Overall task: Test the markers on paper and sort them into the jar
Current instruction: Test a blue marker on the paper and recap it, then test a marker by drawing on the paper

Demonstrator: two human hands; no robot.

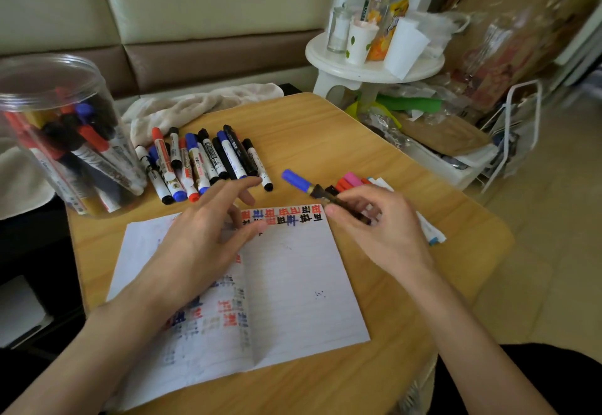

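On the wooden table (329, 127) an open sheet of lined paper (293, 287) lies in front of the person, with a row of red, blue and black test characters along its far edge and fainter ones near the fold. The right grip (381, 229) is closed around the barrel of a blue-capped marker (298, 181), fingers curled over it. The marker is slanted, its cap pointing up and to the left, just past the paper's far right corner. The left grip (208, 235) is open, fingers spread and relaxed over the upper left part of the paper, holding nothing, its fingertips near the test characters. Just beyond it a loose pile of markers (208, 160) with red, blue and black caps lies on the table. Beside that pile, at the far left corner, stands a clear jar (65, 141) already holding many markers. Behind the right grip lies a smaller bunch of pens (350, 180) with pink and red caps. A pale cloth (202, 105) is crumpled at the far edge, and a white stool (374, 69) beyond carries bottles and cups.
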